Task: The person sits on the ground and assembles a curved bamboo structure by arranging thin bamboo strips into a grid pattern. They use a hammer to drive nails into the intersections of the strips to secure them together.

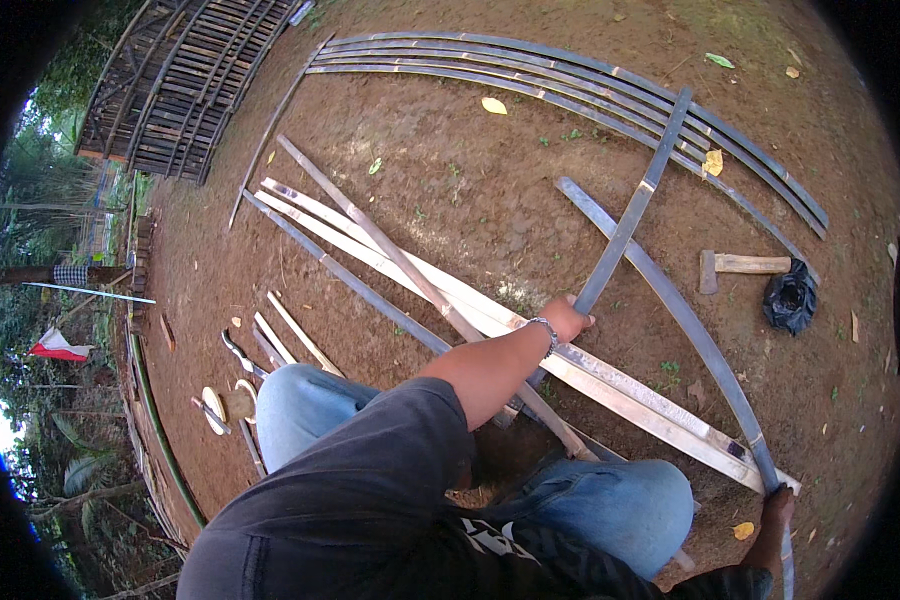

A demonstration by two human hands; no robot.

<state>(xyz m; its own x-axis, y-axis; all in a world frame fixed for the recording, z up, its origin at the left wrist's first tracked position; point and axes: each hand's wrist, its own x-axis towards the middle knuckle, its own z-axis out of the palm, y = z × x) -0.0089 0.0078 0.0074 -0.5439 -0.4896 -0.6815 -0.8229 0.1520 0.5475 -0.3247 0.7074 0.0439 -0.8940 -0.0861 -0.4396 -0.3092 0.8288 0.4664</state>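
Brown earth [450, 130] spreading out ahead

Past my left hand [567, 320], several long dark strips [615, 72] are lying in a row on the ground. That hand's fingers are grasping a straight bluish-grey strip [646, 185], which is slanting forward and rightward. Well to its right and nearer me, my right hand [776, 505] is gripping a curved strip [738, 400], whose far part is passing under the straight one. Between my hands, two pale strips [640, 395] are running; whether my right fingers are touching their ends, I cannot tell. Right of my left fingers, an axe [740, 263] is resting beside a black bag [792, 297].
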